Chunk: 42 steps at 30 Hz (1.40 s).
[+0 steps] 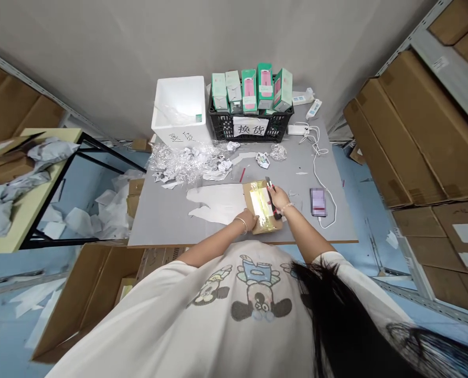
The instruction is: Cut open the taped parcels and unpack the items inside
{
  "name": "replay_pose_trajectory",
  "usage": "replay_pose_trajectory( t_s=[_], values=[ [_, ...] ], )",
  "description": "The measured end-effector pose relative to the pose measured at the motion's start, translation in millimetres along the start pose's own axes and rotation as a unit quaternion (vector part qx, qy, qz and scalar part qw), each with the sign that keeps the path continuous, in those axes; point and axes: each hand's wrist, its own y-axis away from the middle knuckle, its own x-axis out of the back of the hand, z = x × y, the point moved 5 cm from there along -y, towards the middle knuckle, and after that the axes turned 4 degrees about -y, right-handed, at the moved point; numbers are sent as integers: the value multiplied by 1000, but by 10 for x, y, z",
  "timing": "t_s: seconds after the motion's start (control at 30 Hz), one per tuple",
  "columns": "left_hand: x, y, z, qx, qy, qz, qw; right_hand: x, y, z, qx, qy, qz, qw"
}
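One grey bench (163,215). At back, one black crate (222,126), five green-trimmed boxes (249,90) visible in it; one white foam box (182,132) just left. One torn white sheet (218,199) flat, left of parcel. One taped cardboard parcel (259,195) at bench's near side, between two hands. Left hand (250,219): fingers curled, gripping parcel's left edge. Right hand (280,199): closed around one red-and-black cutter (275,210) over parcel's right side. One phone (318,202), well right of parcel.
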Motion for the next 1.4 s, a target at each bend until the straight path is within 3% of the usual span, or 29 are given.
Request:
replay_pose_trajectory(
  t_s=[0.07,0.13,0.23,0.3,0.4,0.57,0.93,1.13,1.4],
  values=[
    [8,-23,11,12,1,43,999,-23,-19,-167,33,137,26,990],
    [141,-75,8,7,-32,146,989,-63,52,-283,64,244,65,965],
    [375,-196,81,-95,-107,271,952,-181,188,-332,63,314,81,944],
    [440,-308,126,-165,-134,272,938,-273,223,-318,40,324,59,943],
    [458,-435,134,-196,-130,259,937,-369,188,-307,12,327,26,945],
    [413,-470,130,-202,-120,255,938,-427,116,-341,15,344,3,939],
    [405,-533,158,-182,-125,212,952,-612,65,-461,-20,386,30,922],
    [402,-508,157,-170,-125,224,951,-578,29,-418,-22,377,-2,926],
    [415,-473,141,-161,-120,230,952,-591,253,-320,-46,354,1,934]
  ],
)
